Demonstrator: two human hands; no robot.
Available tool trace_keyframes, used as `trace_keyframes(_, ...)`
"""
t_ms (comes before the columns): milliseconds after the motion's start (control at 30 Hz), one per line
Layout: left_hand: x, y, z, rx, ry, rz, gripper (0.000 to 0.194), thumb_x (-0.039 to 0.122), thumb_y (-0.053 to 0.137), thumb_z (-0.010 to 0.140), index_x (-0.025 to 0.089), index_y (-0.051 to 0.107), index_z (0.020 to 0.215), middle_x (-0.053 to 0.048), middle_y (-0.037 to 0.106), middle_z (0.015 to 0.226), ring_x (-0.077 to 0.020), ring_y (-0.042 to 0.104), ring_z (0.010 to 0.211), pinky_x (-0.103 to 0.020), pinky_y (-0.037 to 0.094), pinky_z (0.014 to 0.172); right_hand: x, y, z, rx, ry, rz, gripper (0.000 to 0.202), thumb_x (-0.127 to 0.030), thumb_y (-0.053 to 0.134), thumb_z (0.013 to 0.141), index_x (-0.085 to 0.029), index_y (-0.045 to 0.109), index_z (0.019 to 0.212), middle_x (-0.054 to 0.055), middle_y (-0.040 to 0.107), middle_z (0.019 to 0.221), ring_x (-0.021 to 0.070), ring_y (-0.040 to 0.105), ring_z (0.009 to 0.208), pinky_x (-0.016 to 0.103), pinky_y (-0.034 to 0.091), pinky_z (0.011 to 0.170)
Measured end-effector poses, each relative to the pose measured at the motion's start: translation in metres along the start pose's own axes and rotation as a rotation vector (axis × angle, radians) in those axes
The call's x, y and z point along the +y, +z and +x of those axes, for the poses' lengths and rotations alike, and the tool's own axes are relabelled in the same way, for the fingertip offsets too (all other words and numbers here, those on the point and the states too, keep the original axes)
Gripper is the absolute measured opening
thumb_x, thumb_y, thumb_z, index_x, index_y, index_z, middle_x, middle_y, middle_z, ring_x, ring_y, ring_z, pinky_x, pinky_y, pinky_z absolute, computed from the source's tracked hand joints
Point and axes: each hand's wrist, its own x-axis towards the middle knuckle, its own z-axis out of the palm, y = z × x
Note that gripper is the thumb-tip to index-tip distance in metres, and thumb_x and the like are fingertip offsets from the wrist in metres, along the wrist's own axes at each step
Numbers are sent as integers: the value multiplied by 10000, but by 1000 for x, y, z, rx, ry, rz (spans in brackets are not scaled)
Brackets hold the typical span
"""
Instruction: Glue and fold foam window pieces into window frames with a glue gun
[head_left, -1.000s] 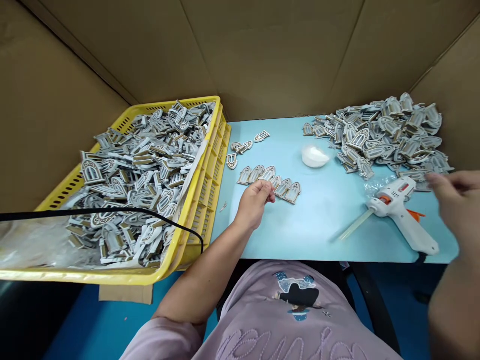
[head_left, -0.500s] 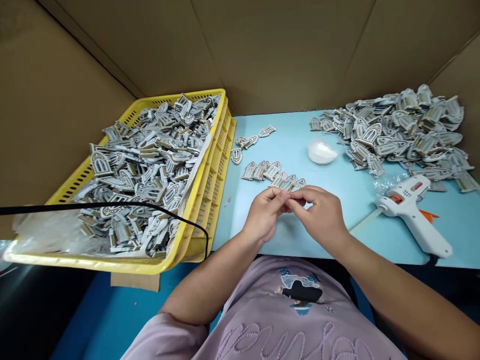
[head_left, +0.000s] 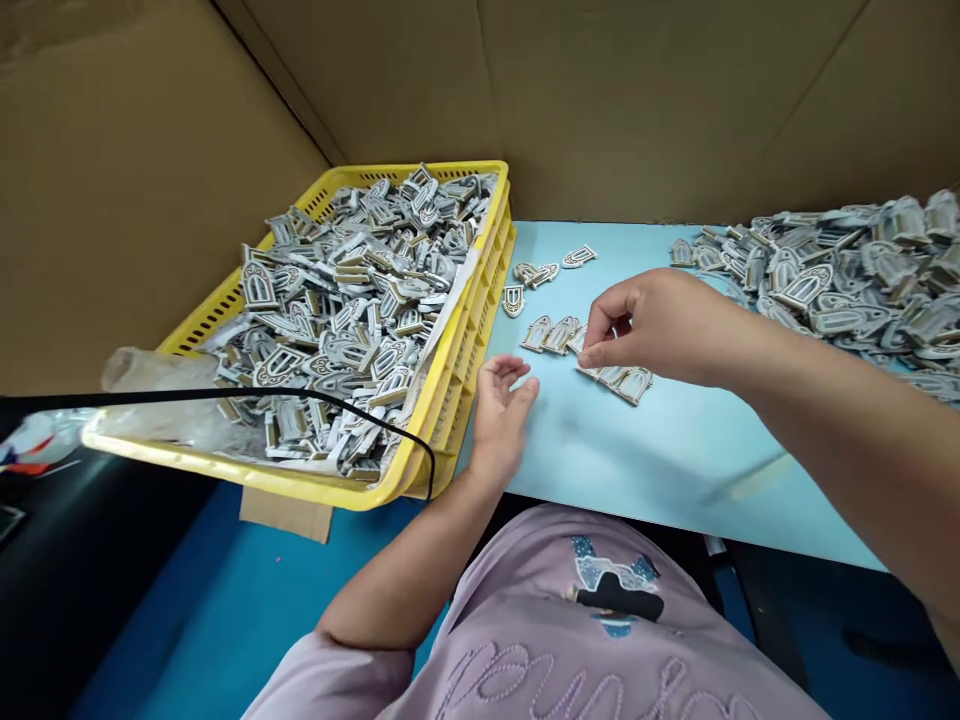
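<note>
My right hand reaches over a row of small grey-and-white arched window pieces on the light blue table. Its thumb and forefinger are pinched together just above that row; whatever lies between the fingertips is too small or hidden to make out, and part of the row is covered by the hand. Beside the yellow crate, my left hand is held above the table with its fingers loosely curled and the thumb apart, holding nothing. Several more arched pieces lie beyond it, near the crate.
A yellow plastic crate full of arched pieces stands at the left, with a black cord crossing in front. A large heap of such pieces lies at the right. Cardboard walls enclose the table.
My hands have come apart: the right went forward over the row, the left moved toward the crate. The view has turned, and the glue gun and white dish no longer show.
</note>
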Motion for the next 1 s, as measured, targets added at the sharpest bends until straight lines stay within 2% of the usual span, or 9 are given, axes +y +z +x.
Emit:
trace_keyframes(100,10,11,-3,-304,-140,-95,677,401,873,678,267,596,1281,-66,663,1225,-217,622,1133,-332,451,956,-8,-4,7,-6,-18,-3,152,-274,866,659,-234,737,590,-75,507,456,41,372,381,231,278,417)
trace_keyframes(167,10,15,-5,-409,-299,-130,508,349,884,671,186,711,1120,-62,739,931,-193,672,906,-326,462,909,-4,-9,10,38,-85,3,145,-308,864,671,-232,753,616,-64,529,486,45,405,408,231,299,447)
trace_keyframes(267,3,15,-4,-324,-412,-175,244,348,848,720,152,735,812,-5,674,665,-122,616,659,-288,490,805,9,-17,7,126,-101,-2,150,-353,872,655,-238,776,663,-62,529,479,48,391,405,234,280,446)
trace_keyframes(400,1,14,-3,-251,-523,-303,210,381,720,856,185,710,929,-32,731,862,-148,694,786,-330,546,830,27,-5,-9,159,-58,-23,73,-320,827,704,-259,789,692,-41,649,563,103,520,459,259,338,446)
trace_keyframes(467,5,16,-5,-247,-602,-372,204,351,632,929,174,709,993,-70,745,963,-180,718,879,-371,557,876,34,12,-18,182,-159,-26,45,-266,769,774,-259,794,738,-22,730,714,157,642,635,290,457,568)
trace_keyframes(567,13,21,-9,-238,-681,-485,258,312,526,994,142,710,1056,-106,748,1038,-205,724,947,-398,548,935,44,40,-29,290,-333,-183,132,-202,674,862,-229,795,816,13,759,840,211,662,803,352,500,735)
trace_keyframes(667,18,24,-13,-239,-678,-526,276,291,504,1005,127,713,1079,-105,751,1017,-202,724,932,-418,526,979,51,61,-38,335,-408,-335,179,-205,621,909,-195,789,846,51,758,895,240,643,823,393,477,770)
trace_keyframes(833,15,25,-21,-274,-600,-506,239,301,627,939,123,731,1061,-108,747,1034,-200,706,963,-403,506,995,56,75,-44,355,-356,-354,201,-223,591,933,-169,766,850,74,737,894,269,616,847,424,432,778)
trace_keyframes(1000,-2,22,-31,-322,-506,-289,426,488,763,802,163,737,1075,-86,743,1010,-197,682,925,-363,504,905,57,74,-44,225,-348,-321,106,-164,637,874,-142,723,817,68,699,820,246,609,836,382,443,769)
